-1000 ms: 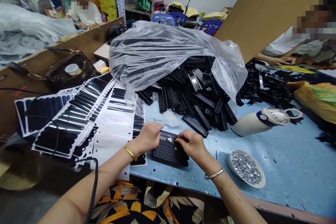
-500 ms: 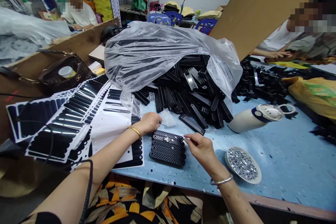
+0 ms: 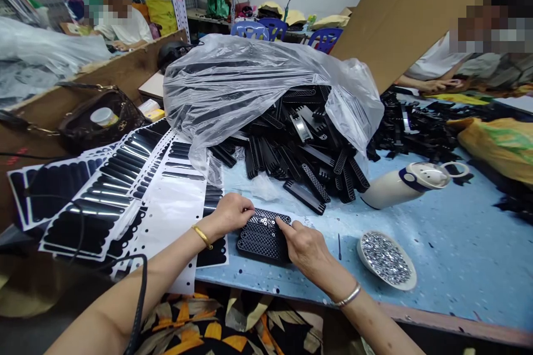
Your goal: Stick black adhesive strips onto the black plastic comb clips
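A row of several black lattice-patterned strips (image 3: pixel 260 245) lies side by side on the table in front of me. Small silver rings (image 3: pixel 263 222) sit on the strips' upper part. At the row's upper left corner, my left hand (image 3: pixel 230 213) is closed in a pinch; whatever is between its fingertips is too small to make out. From the right, my right hand (image 3: pixel 307 244) reaches over the strips, index finger stretched out and its tip at the rings, the other fingers curled. A bowl of small silver pieces (image 3: pixel 385 259) stands to the right.
Beyond the strips, a clear plastic bag (image 3: pixel 250 72) spills a heap of black toothed pieces (image 3: pixel 287 161). Sticker sheets (image 3: pixel 104 194) lie at left beside a brown handbag (image 3: pixel 95 116). A white bottle (image 3: pixel 400 188) lies at right. Two other people sit across the tables.
My right hand has moved left onto the strips, its index finger now extended. My left hand has come down slightly. A thin dark stick now shows on the table, and a white sheet has slid nearer me.
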A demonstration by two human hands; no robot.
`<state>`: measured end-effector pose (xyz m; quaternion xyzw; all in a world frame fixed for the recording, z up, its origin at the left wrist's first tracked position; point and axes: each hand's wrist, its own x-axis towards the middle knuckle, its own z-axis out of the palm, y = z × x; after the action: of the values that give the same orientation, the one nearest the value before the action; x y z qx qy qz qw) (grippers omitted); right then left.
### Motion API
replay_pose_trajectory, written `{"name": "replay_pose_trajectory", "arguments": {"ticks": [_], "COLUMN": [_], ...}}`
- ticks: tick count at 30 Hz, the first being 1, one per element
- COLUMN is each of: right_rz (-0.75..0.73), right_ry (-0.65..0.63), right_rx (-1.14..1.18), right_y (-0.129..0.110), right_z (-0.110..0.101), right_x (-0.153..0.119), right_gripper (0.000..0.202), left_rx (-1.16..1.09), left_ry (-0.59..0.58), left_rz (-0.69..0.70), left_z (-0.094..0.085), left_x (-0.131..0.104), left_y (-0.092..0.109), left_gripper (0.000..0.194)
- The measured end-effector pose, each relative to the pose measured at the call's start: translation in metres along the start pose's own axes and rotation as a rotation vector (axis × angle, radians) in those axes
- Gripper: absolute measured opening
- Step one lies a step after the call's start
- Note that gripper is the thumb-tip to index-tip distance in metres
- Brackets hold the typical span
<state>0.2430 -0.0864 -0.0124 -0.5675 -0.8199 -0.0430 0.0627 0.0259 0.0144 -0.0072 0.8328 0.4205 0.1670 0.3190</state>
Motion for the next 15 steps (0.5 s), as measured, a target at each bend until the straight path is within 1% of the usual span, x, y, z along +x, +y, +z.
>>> {"name": "replay_pose_trajectory", "arguments": {"ticks": [3,5,9,11,13,15], "right_rz": [-0.014,-0.002,0.014,0.016,0.009,-0.002], "right_ry": [0.002,0.032,0.096,0.108,0.083,0.038], "right_rx": [0.041,0.084,0.117,0.113,0.096,0.057], "right_y": [0.003,0.006,0.012,0.012,0.011,0.008], "right_z": [-0.003,-0.004,-0.001,0.001,0.002,0.002], "right_x": [0.0,0.0,-0.002,-0.004,-0.005,-0.005], "right_gripper": [0.046,0.044,0.042,0.042,0.043,0.045], "left_rx": [-0.049,-0.067,-0.051,-0.044,0.001,0.104], "left_ry": [0.058,0.083,0.091,0.118,0.148,0.137], "left_rz": [-0.088,-0.092,-0.003,0.037,0.079,0.129], "left_z": [0.005,0.007,0.004,0.001,-0.001,-0.002], "left_x": [0.004,0.005,0.002,-0.002,-0.01,-0.019], "left_y": [-0.002,-0.003,-0.005,-0.006,-0.008,-0.009], "left_gripper": [0.015,0.015,0.019,0.022,0.027,0.031]}}
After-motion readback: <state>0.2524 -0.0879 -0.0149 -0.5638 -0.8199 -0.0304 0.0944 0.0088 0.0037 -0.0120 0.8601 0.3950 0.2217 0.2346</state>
